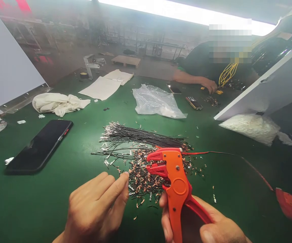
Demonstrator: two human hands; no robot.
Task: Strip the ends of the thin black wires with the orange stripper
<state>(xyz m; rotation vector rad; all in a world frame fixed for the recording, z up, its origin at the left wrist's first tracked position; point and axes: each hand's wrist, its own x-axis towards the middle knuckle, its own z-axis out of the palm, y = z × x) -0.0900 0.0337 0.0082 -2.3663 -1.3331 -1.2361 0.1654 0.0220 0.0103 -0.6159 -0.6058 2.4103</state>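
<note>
Your right hand (198, 222) grips the orange wire stripper (174, 182), fingers wrapped around its handles. Your left hand (97, 206), fingers pressed together, pinches at the wire scraps (140, 179) just left of the stripper's head.

Showing two bare hands at the near edge: left hand (95, 209) near left, right hand (211, 226) near right. Wearing no gloves, rings or watch in view. Showing no sleeve on either wrist where the frame is cutting them off. Displaying short, unpainted nails on the left hand's fingertips (124, 177) and on the right hand's thumb.
</note>
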